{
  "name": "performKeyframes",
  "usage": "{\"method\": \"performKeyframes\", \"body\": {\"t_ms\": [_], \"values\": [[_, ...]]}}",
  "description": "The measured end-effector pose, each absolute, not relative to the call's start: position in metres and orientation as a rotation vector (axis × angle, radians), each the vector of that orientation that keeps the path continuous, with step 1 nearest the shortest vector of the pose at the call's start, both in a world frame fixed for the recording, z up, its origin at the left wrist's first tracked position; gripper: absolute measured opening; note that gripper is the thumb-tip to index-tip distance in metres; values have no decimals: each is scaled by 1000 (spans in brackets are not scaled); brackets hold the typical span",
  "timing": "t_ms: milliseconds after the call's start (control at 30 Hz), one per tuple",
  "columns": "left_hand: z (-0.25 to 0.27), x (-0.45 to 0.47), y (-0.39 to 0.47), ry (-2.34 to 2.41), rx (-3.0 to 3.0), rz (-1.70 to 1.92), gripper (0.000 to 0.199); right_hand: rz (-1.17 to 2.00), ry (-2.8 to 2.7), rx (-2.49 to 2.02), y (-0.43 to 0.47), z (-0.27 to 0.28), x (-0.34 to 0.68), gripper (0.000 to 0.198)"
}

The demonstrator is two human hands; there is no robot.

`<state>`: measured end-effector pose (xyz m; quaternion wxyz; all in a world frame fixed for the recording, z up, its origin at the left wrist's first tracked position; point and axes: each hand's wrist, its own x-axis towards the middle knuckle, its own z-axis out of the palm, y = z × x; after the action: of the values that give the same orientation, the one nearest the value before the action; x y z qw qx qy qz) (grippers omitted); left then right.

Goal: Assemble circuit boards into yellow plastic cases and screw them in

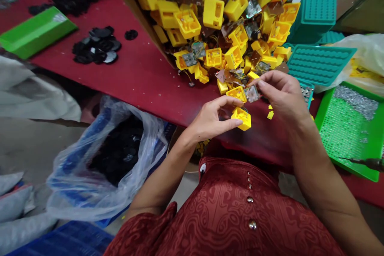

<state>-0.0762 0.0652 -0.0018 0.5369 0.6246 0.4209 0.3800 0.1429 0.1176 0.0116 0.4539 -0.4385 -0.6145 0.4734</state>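
Observation:
Between the thumb and fingers of my left hand is a small yellow plastic housing, held over the table's front edge. My right hand pinches at a small greyish, clear-looking part just above and right of that housing. Whether this part is joined to the housing by a wire I cannot tell. Another yellow housing lies right behind my left fingertips. Beyond both hands a large heap of yellow housings with brown boards, thin wires and grey parts spills out of a cardboard box.
On the red table lie black discs and a green tray. At right are teal trays and a green basket of small metal pieces, with a screwdriver across it. A plastic-lined blue crate stands below left.

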Motion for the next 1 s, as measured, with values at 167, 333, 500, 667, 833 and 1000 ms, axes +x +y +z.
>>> {"method": "performKeyframes", "body": {"t_ms": [167, 333, 500, 667, 833, 1000], "values": [[-1, -66, 62, 1060, 1616, 866, 38, 1168, -1329, -1126, 88, 11, 173, 40], [-9, -77, 73, 1256, 1754, 850, 37, 1264, -1090, -1176, 61, -3, 199, 48], [-10, -88, 79, 1687, 2029, 981, 30, 1273, -1019, -1202, 45, -7, 209, 51], [3, -53, 66, 1293, 2106, 930, 36, 1354, -1038, -1181, 32, 1, 209, 53], [-6, -8, 62, 786, 1949, 621, 72, 1420, -1171, -1191, 21, 7, 216, 53], [-8, -3, 61, 887, 1910, 562, 66, 1498, -1136, -1252, 16, 2, 230, 56]]}}
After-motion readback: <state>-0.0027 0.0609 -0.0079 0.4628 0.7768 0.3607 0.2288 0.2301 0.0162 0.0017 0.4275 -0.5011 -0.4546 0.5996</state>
